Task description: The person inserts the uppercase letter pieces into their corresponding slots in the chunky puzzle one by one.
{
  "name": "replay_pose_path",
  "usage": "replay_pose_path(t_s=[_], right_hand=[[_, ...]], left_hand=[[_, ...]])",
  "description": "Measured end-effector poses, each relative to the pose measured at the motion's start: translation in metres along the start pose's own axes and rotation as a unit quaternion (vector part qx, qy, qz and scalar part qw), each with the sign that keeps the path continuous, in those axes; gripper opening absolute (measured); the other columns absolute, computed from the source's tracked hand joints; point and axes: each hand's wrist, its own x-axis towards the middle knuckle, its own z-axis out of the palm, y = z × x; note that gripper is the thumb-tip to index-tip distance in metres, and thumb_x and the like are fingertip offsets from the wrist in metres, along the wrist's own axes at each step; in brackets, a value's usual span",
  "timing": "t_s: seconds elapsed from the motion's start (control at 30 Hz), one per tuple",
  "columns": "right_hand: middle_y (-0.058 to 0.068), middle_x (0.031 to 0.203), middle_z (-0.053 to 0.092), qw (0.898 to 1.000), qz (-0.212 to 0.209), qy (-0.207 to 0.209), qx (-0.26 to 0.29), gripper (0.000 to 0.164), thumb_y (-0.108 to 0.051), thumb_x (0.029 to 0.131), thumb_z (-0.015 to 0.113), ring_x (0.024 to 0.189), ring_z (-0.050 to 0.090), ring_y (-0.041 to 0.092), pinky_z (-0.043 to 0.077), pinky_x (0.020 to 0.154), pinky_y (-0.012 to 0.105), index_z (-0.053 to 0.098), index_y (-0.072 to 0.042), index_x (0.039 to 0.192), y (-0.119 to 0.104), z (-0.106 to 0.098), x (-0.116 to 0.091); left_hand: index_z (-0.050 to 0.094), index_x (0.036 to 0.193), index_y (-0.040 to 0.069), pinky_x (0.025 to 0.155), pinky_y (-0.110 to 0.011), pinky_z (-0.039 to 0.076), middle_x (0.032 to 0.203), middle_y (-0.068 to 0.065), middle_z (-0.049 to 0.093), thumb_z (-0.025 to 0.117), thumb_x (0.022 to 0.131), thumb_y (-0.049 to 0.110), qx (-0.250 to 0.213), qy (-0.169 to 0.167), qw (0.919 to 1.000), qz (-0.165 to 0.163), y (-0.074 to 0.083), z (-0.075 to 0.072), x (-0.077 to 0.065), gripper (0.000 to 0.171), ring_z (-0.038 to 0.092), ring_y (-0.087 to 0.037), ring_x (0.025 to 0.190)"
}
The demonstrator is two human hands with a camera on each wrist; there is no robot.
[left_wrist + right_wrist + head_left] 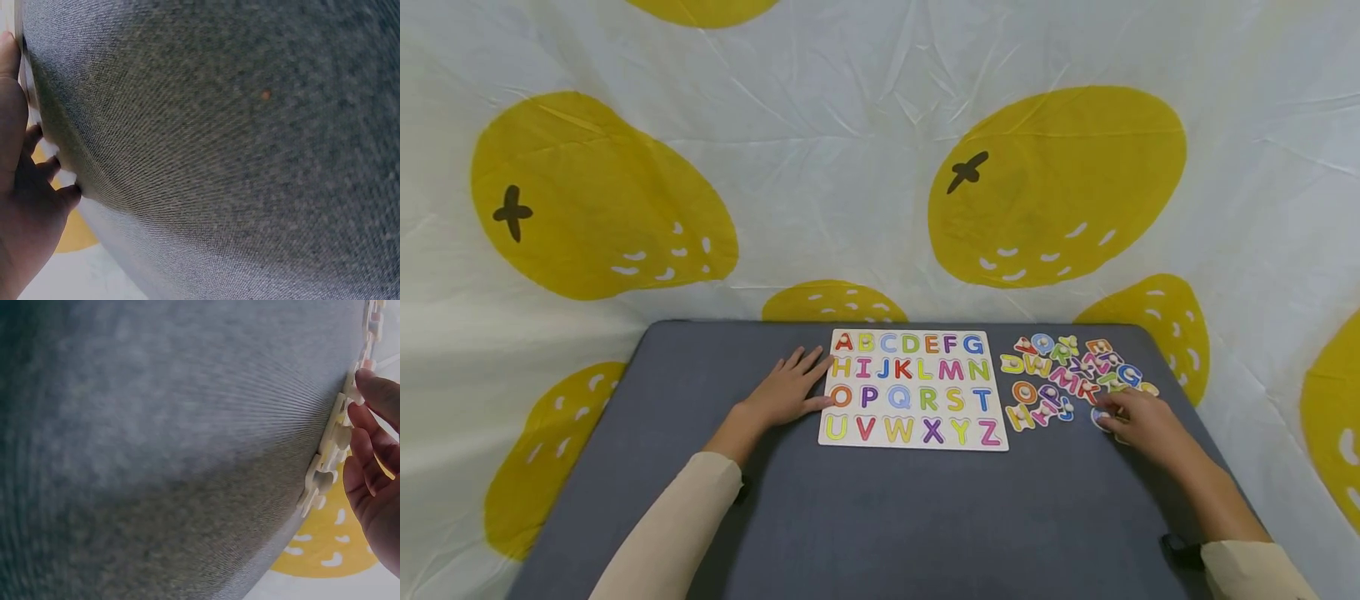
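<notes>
A white alphabet puzzle board (917, 417), printed with coloured letters A to Z, lies flat on the table. My left hand (786, 390) rests at its left edge with fingers spread, fingertips and thumb right at the rim; the left wrist view shows the same hand (28, 206) from the side. To the board's right lies a loose pile of wooden letter pieces (1063, 379) with small knobs. At the pile's near right side, my right hand (1150, 429) pinches a blue-edged letter piece (1099, 419) between thumb and fingertips, which hide most of it. In the right wrist view, thumb and index finger (365, 419) close around a knob.
The grey table (887, 517) ends at a back edge against a hanging white cloth (835, 183) with yellow fruit prints. Several letter pieces overlap one another, among them an orange O piece (1017, 392) and a yellow H piece (1013, 418) close to the board.
</notes>
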Motion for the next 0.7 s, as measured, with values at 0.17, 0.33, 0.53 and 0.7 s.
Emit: replay_pose_path(t_s=[0.17,0.33,0.53,0.7], right_hand=[[0.006,0.09,0.071,1.0,0.023,-0.017,0.01,0.023,-0.018,0.087,0.083,0.081,0.06,0.021,0.051,0.076,0.045,0.075,-0.003,0.102,0.002,0.0,0.0],[0.003,0.087,0.069,0.999,0.033,-0.022,0.017,0.021,-0.018,0.088,0.082,0.078,0.057,0.018,0.051,0.073,0.041,0.075,-0.003,0.101,0.0,-0.003,-0.001],[0.0,0.085,0.07,1.0,0.0,0.021,0.009,0.015,-0.014,0.087,0.082,0.076,0.06,0.016,0.053,0.071,0.039,0.076,-0.006,0.098,-0.017,-0.009,0.007],[0.002,0.085,0.07,0.998,-0.039,0.048,0.028,0.015,-0.009,0.086,0.082,0.075,0.062,0.018,0.054,0.069,0.037,0.075,-0.003,0.097,-0.041,-0.01,0.025]], left_hand=[[0.022,0.167,0.021,0.122,-0.068,0.021,0.172,-0.013,0.02,0.055,0.1,0.063,0.003,-0.002,1.0,-0.003,0.0,0.001,0.001,0.086,0.014,-0.045,0.158],[0.023,0.167,0.02,0.121,-0.069,0.022,0.172,-0.014,0.021,0.055,0.1,0.062,0.004,0.0,1.0,-0.001,0.0,-0.001,0.0,0.085,0.016,-0.046,0.158],[0.024,0.167,0.019,0.121,-0.069,0.022,0.172,-0.015,0.021,0.056,0.1,0.061,0.003,-0.002,1.0,-0.002,0.0,-0.001,0.0,0.085,0.016,-0.046,0.158],[0.024,0.166,0.018,0.121,-0.069,0.021,0.172,-0.015,0.021,0.056,0.1,0.061,-0.001,-0.002,1.0,-0.003,0.0,-0.001,-0.002,0.086,0.015,-0.047,0.158]])
